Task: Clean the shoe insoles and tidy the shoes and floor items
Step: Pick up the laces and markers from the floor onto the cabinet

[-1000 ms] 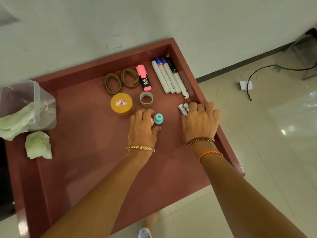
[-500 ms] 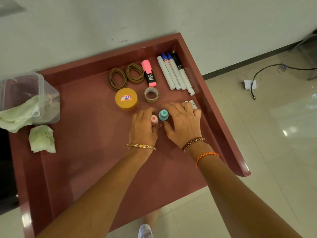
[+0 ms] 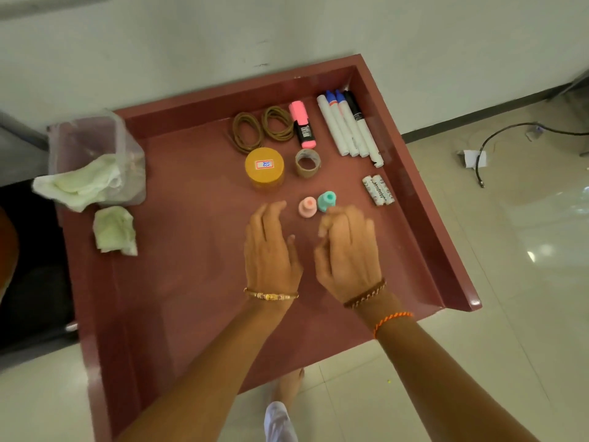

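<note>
A small pink cap-shaped piece (image 3: 307, 207) and a teal one (image 3: 326, 200) stand side by side on the dark red tray table (image 3: 178, 282). My left hand (image 3: 271, 247) hovers just in front of the pink piece, fingers loosely bent, holding nothing. My right hand (image 3: 347, 250) is beside it, its blurred fingertips close to the teal piece, and grips nothing that I can see. A crumpled green wipe (image 3: 114, 229) lies at the left. Another green wipe hangs out of a clear plastic tub (image 3: 95, 148).
Laid out at the tray's back are two bundles of rubber bands (image 3: 247, 132), a pink highlighter (image 3: 302, 124), several markers (image 3: 349, 126), a yellow-lidded jar (image 3: 264, 167), a tape roll (image 3: 307, 162) and two white batteries (image 3: 377, 189). A black cable (image 3: 497, 141) lies on the tiled floor at the right.
My right hand left the batteries, came to the teal piece beside the pink one, and both hands have now drawn back toward me off the two pieces.
</note>
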